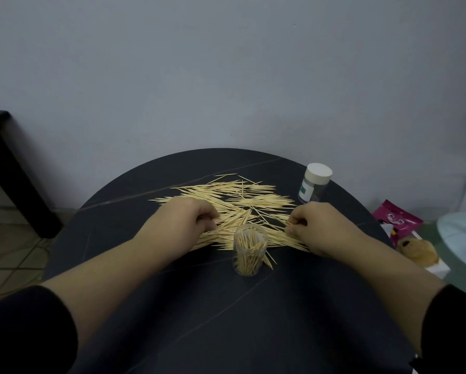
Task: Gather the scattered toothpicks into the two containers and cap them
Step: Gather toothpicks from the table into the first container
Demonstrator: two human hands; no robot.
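Carefully, we curl our left hand (190, 220) and right hand (317, 225) round small pinches of the toothpicks (253, 197) strewn just behind the open container (250, 256), judging that aligned bundles should drop in cleanest while the capped container (312, 188) stands apart.
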